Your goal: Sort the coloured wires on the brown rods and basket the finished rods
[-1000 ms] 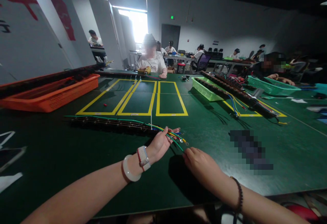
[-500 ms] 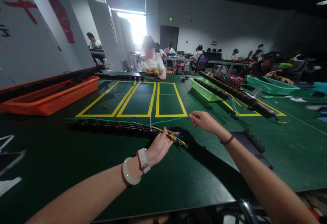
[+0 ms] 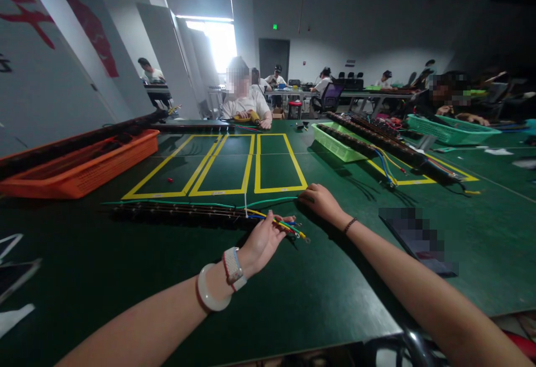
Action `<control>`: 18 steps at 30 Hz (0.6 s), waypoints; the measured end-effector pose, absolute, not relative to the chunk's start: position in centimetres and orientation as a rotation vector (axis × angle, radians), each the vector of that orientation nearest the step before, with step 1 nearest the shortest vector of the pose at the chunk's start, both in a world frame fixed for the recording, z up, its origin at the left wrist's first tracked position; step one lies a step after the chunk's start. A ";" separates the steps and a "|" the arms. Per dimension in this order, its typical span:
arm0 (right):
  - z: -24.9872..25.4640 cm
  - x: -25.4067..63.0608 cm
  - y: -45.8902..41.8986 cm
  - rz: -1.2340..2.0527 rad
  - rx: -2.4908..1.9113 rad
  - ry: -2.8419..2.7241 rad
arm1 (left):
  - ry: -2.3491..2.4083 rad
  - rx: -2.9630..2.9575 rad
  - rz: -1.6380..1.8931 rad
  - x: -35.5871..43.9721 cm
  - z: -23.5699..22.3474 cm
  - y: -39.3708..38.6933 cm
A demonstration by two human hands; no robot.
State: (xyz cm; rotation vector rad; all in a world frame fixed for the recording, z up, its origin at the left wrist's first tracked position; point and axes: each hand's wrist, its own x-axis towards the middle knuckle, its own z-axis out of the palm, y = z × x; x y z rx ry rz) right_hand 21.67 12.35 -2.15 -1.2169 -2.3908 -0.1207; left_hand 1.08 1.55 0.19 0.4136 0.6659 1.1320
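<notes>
A long dark wire harness (image 3: 180, 216) lies on the green table in front of me. From its right end fan out yellow, blue, green and red wires (image 3: 298, 230) tipped with ring terminals. My left hand (image 3: 263, 241), wearing a watch and a pale bangle, is closed round these wires near their ends. Along the harness's far side runs a loose green wire (image 3: 272, 200). My right hand (image 3: 321, 204) pinches its right end, close to the table; the fingertips are partly hidden. A white cable tie (image 3: 245, 196) sticks up from the harness, near where the wires come out.
Yellow tape rectangles (image 3: 280, 190) mark the table beyond the harness. An orange basket (image 3: 84, 180) stands left, a light green basket (image 3: 341, 146) right, both with dark harnesses. A dark flat device (image 3: 419, 244) lies right of my right arm. Across the table sits a person (image 3: 247, 101).
My right hand has moved left and lower toward the table, and the green wire has gone slacker. My left hand stays on the wires. The view has shifted slightly.
</notes>
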 end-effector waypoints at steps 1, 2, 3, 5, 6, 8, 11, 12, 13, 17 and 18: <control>-2.1 21.7 12.2 -0.123 -1.194 -2.403 | 0.668 0.420 1.130 1.1 0.2 1.6; -2.0 21.7 12.0 -0.128 -1.162 -2.409 | 0.668 0.430 1.128 1.0 0.2 1.6; -1.8 21.6 11.7 -0.143 -1.122 -2.405 | 0.666 0.440 1.126 1.0 0.1 1.6; -1.1 21.6 10.7 -0.205 -1.009 -2.371 | 0.665 0.450 1.119 1.0 0.1 1.6; -0.6 21.6 10.1 -0.246 -0.930 -2.355 | 0.668 0.446 1.120 0.9 0.1 1.6; 0.6 21.6 8.7 -0.331 -0.727 -2.371 | 0.672 0.429 1.111 0.9 0.0 1.7; 2.0 21.4 6.5 -0.452 -0.415 -2.535 | 0.671 0.416 1.077 1.0 0.0 1.7; 2.4 21.2 5.9 -0.494 -0.322 -2.600 | 0.671 0.419 1.073 1.0 -0.1 1.7; 2.6 21.0 5.4 -0.534 -0.232 -2.658 | 0.674 0.420 1.075 1.0 -0.2 1.8; 2.7 20.0 4.7 -0.692 0.014 -2.757 | 0.670 0.408 1.058 1.0 -0.5 1.9; 2.7 19.9 4.7 -0.732 0.031 -2.767 | 0.665 0.403 1.048 1.0 -0.6 2.0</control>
